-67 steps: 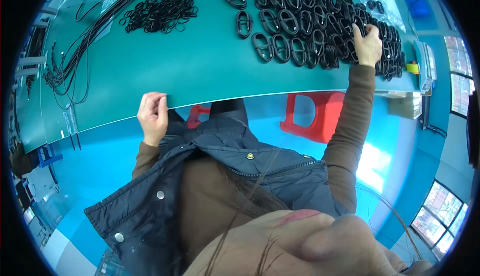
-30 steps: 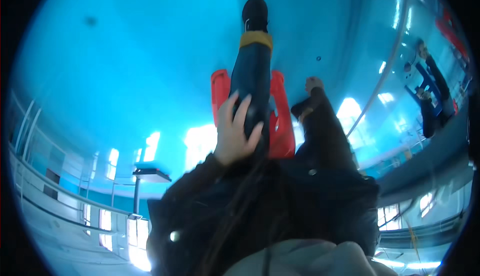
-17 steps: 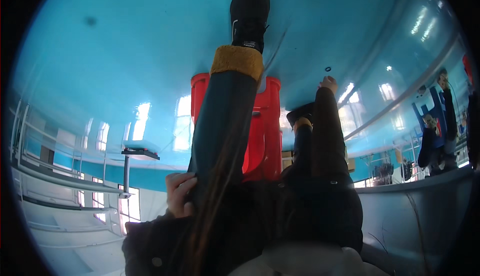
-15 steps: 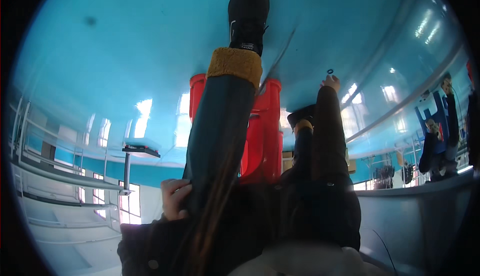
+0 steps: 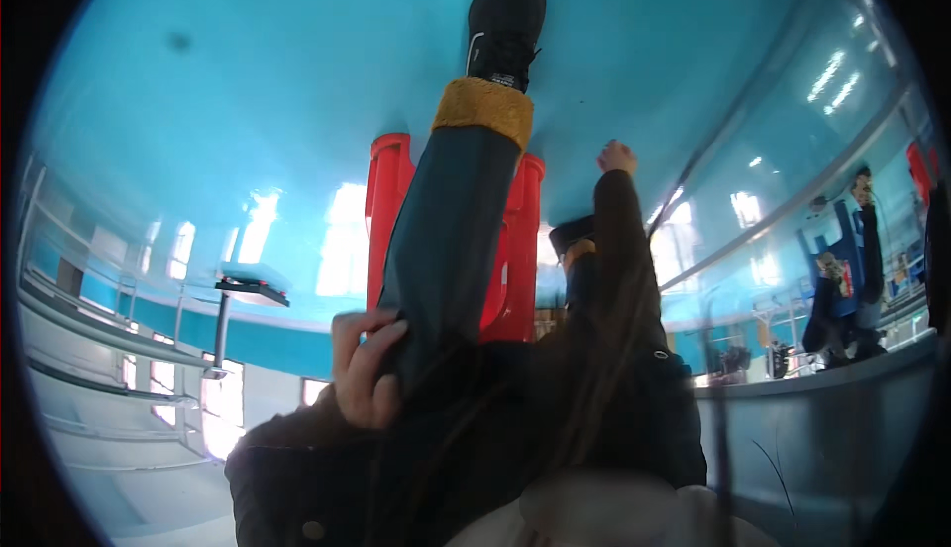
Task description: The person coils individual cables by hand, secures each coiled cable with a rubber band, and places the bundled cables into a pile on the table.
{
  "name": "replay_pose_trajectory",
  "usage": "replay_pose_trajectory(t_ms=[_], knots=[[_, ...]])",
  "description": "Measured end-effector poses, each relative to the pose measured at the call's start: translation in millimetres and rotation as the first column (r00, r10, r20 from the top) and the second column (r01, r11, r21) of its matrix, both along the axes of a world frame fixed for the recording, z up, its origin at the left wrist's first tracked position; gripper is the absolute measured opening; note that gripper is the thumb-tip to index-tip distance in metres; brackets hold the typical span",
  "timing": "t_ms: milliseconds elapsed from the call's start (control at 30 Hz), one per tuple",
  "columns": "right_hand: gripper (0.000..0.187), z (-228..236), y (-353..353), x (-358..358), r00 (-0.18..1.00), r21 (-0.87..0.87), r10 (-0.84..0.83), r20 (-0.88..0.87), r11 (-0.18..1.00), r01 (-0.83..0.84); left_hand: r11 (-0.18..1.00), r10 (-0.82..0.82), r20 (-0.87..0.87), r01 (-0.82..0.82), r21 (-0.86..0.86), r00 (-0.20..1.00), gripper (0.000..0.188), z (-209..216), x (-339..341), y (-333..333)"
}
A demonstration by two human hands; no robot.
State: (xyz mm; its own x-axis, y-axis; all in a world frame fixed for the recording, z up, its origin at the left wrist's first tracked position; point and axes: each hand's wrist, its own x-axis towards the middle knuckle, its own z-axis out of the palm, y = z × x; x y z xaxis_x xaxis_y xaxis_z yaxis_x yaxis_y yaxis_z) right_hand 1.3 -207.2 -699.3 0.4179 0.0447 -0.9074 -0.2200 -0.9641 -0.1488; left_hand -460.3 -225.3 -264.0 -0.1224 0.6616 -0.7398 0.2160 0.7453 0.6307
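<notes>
trouser leg (image 5: 446,220), dark and smooth, is stretched up the middle of the view and is touched on its outer side, toward the lap, by the left hand (image 5: 367,369). the left fingers are curled against the cloth; whether a fold is pinched cannot be told. the right hand (image 5: 616,158) is held well apart from the left, at the end of a brown sleeve (image 5: 624,225) extended toward the blue floor (image 5: 248,61). its fingers are seen small and bent, and whether anything is gripped between them, or the floor touched, cannot be told.

at the far end of the trouser leg, a fuzzy mustard cuff (image 5: 483,108) is turned up over a black laced shoe (image 5: 507,27), which is set on the floor. a second shoe (image 5: 571,233) and a matching cuff (image 5: 581,254) are partly covered by the brown sleeve. a red stool (image 5: 517,299) is shown on both sides of the trouser leg. a dark jacket (image 5: 282,478) is worn, with a round button (image 5: 313,529) at the lower left.

bright window light is mirrored in the floor. at the left, a stand with a dark flat top (image 5: 253,292) is seen, with bright windows (image 5: 223,403) below it in the view. near the right rim, a dark-clad person (image 5: 872,250) is seen, small and unclear, beside a blue chair-like frame (image 5: 844,240).
</notes>
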Motion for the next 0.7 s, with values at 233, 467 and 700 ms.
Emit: replay_pose_trajectory(t_ms=[233,467,700], knots=[[0.024,86,-36,-112,0.666,-0.129,0.726,0.171,0.687,-0.715,0.940,0.024,-0.211,0.049,0.338,0.977,0.030,-11,2,-9],[0.009,359,12,-240,0.790,0.386,0.538,0.294,0.689,-0.613,0.777,0.036,-0.482,0.279,0.564,0.876,0.014,-8,17,-24],[0.014,675,-37,-222,0.534,0.641,0.409,0.740,-0.188,-0.744,0.430,-0.133,-0.754,0.723,0.541,0.643,0.017,-30,22,-6]])
